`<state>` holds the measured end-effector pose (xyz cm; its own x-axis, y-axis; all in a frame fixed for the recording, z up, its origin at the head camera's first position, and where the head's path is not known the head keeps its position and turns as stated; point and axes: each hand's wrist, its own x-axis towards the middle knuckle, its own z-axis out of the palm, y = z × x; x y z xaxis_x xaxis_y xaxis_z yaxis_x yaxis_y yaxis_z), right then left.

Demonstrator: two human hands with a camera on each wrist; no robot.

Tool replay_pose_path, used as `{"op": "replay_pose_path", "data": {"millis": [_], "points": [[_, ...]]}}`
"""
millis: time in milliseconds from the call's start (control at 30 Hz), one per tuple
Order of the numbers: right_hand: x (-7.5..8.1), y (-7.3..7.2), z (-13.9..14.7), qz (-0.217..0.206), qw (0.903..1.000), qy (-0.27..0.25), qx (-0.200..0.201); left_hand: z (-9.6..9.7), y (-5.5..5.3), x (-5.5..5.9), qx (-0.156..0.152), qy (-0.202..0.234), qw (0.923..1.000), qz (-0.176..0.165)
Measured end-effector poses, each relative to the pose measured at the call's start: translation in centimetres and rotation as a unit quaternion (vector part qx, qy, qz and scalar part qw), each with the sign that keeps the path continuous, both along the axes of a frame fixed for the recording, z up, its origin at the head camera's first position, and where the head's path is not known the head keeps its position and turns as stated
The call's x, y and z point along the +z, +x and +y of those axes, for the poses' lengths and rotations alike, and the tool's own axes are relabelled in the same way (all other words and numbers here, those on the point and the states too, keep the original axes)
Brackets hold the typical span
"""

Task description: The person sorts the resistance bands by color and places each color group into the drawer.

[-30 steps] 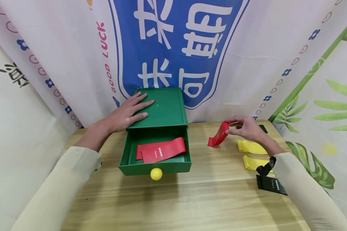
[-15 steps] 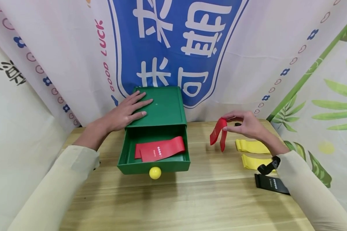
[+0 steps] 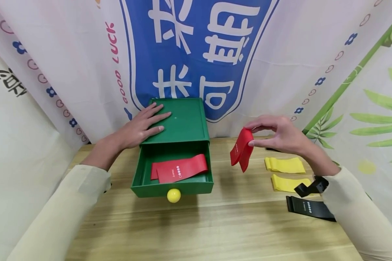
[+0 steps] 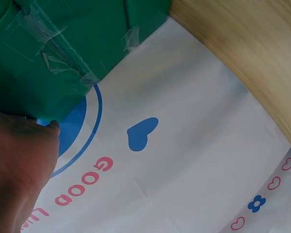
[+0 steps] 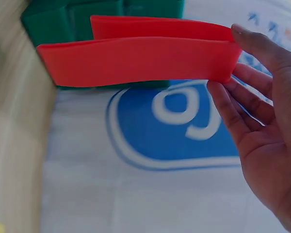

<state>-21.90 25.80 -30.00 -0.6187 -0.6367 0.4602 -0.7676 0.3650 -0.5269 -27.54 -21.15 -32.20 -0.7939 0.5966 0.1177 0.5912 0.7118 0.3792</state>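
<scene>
My left hand (image 3: 140, 127) rests with spread fingers on top of a green drawer box (image 3: 186, 125). Its drawer (image 3: 196, 188), with a yellow knob (image 3: 174, 195), is pulled out. Inside lies a folded red resistance band (image 3: 183, 169) marked "Heavy". To the right of the box, my right hand (image 3: 277, 136) pinches a second red resistance band (image 3: 241, 148) at its fold, the two ends hanging above the table. In the right wrist view, thumb and fingers hold that band (image 5: 140, 60) at one end. The left wrist view shows only part of the left hand (image 4: 19, 170) beside the box's taped side (image 4: 63, 48).
Two yellow bands (image 3: 285, 165) and a black band (image 3: 310, 208) marked "X-Heavy" lie at the right of the wooden table (image 3: 215, 232). Another dark item, partly hidden, lies behind the right hand. A printed curtain (image 3: 274, 72) hangs close behind the box.
My right hand has lifted the second red band off the table and moved it slightly left, toward the drawer. The left hand stays on the box.
</scene>
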Motion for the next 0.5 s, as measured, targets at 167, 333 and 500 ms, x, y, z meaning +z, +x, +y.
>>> {"op": "replay_pose_path", "data": {"millis": [167, 333, 500], "points": [[2.4, 1.3, -1.4, 0.043, 0.9984, 0.01, 0.036, 0.0, 0.0, 0.1, 0.001, 0.005, 1.0, 0.0], [4.6, 2.5, -2.6, 0.079, 0.9932, -0.005, 0.085, 0.0, -0.1, 0.1, -0.001, 0.006, 1.0, 0.002], [6.3, 3.1, -3.4, 0.086, 0.9907, -0.016, 0.105, -0.1, -0.1, -0.1, -0.002, 0.004, 1.0, 0.001]]}}
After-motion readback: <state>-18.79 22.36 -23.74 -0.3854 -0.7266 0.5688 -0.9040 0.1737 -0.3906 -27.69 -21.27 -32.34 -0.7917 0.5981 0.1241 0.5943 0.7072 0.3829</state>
